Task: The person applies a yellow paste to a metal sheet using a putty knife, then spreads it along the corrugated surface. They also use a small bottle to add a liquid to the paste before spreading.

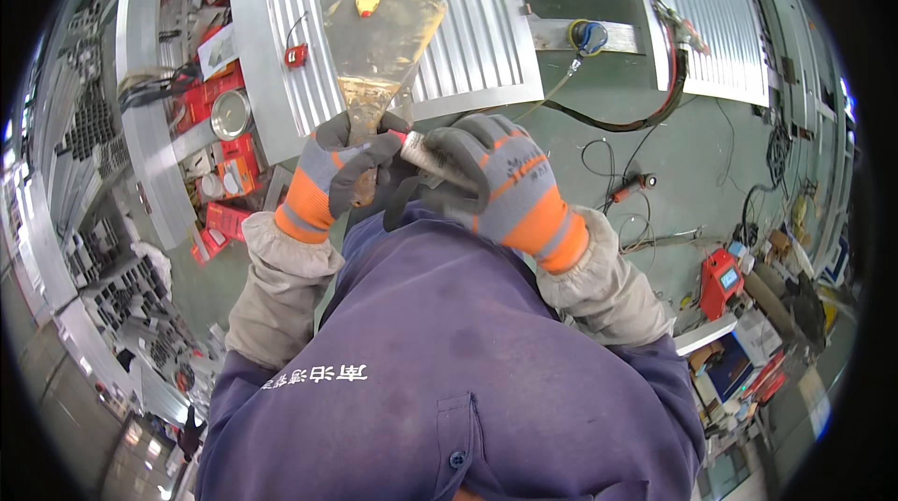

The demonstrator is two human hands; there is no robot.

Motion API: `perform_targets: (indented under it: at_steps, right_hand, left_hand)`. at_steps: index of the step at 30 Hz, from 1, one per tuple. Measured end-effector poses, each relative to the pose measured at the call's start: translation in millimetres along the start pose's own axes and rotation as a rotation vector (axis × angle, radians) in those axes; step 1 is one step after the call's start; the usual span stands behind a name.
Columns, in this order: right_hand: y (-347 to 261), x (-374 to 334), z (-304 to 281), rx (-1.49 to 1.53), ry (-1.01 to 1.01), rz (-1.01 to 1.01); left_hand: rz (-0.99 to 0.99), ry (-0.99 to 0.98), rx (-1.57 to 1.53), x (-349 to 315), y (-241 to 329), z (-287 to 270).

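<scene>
My left hand (329, 169), in a grey and orange work glove, is closed round the handle of a wide putty knife (379, 52). The blade points away from me and is stained with dried yellowish filler. Near its far edge sits a small yellow dab of putty (369, 3) with a red spot on it. My right hand (514, 183), gloved the same way, grips a whitish tube (432, 162) with a red tip. That tip lies close to the left hand's fingers, by the knife's handle. The right glove covers the rest of the tube.
Beyond my hands lies a ribbed silvery metal panel (468, 24) with a small red object (296, 56) on it. An open round tin (231, 115) and red boxes stand at left. Cables and a hose (645, 119) cross the green floor on the right, near a red machine (720, 282).
</scene>
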State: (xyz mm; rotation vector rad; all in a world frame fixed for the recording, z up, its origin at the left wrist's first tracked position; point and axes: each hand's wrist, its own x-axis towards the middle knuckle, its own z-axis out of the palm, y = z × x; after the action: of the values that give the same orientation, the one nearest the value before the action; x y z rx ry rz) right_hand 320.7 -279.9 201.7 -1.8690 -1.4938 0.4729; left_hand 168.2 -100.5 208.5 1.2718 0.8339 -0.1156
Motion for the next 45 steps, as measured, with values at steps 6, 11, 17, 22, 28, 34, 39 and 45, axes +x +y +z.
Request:
perform_targets:
  at_steps: [6,11,17,22,28,34,39,45]
  right_hand:
    - [44.9,27.8,21.4,1.453,-0.590,0.843]
    - [10.1,51.9,42.5,0.415,-0.132,0.118]
    - [-0.2,86.3,117.7,0.831,-0.401,0.447]
    - [-16.3,114.0,193.1,1.062,-0.325,0.783]
    - [-85.4,157.4,274.6,-0.010,-0.778,0.208]
    - [-61.8,173.2,378.5,0.849,-0.829,0.472]
    - [-19.5,198.5,490.9,-0.012,-0.634,0.424]
    - [22.8,219.0,570.7,-0.229,-0.718,0.375]
  left_hand:
    - [0.029,0.105,0.006,-18.2,-12.3,-9.7]
    - [-0.007,0.195,-0.030,-24.0,-24.5,-41.8]
    - [-0.029,0.190,-0.116,-19.6,-52.4,-113.6]
    - [-0.101,0.185,-0.244,-21.6,-84.9,-187.7]
    - [-0.144,0.281,-0.302,-31.2,-150.2,-257.9]
    - [-0.248,0.423,-0.259,-46.3,-218.9,-310.1]
    - [-0.323,0.661,-0.288,-63.8,-268.6,-327.7]
    - [-0.370,0.509,-0.157,-80.5,-248.2,-324.7]
